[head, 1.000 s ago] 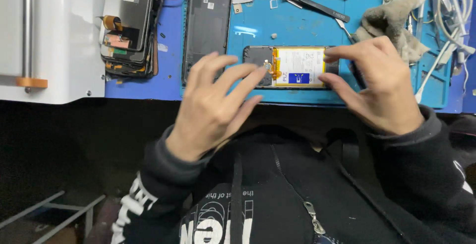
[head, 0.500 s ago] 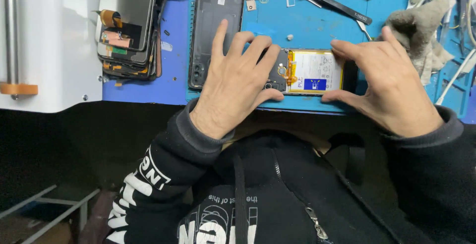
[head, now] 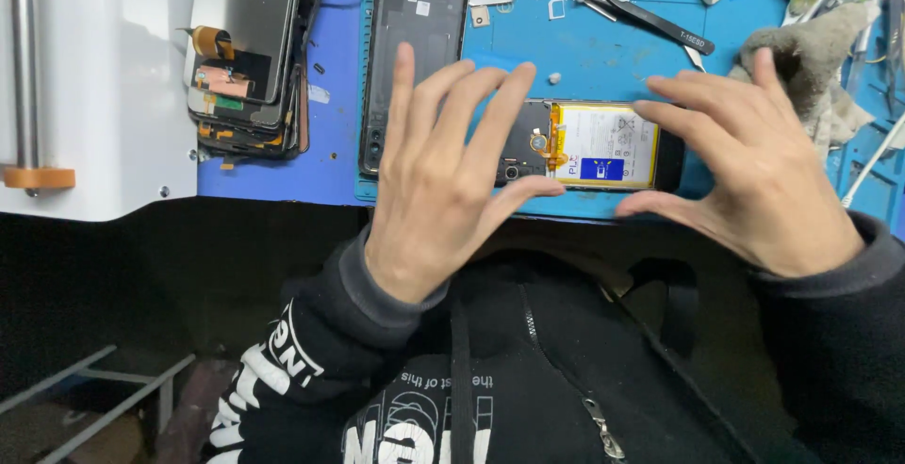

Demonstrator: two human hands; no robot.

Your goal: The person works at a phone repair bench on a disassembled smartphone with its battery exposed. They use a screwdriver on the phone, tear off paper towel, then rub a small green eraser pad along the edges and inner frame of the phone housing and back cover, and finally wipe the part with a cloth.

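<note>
Opened phone [head: 589,146], its back off and its white-and-yellow battery showing, lay flat near the front edge of the blue surface [head: 622,58], between the two hands. Left hand [head: 443,181] hung over its camera end with fingers spread and released, gripping nothing; a moment before it had lain lower and more to the left, so it had come up and across onto that end. Right hand [head: 754,172] was likewise unclenched, fingertips at the phone's other end and thumb along its near edge, much as before. Whether either hand truly touched the phone could not be told. Just left of the left hand lay a black back cover [head: 401,30], farther left a stack of screen parts [head: 247,58]; black tweezers [head: 650,16] and a grey cloth [head: 815,58] lay toward the back. Left fingers hid the phone's camera end.
</note>
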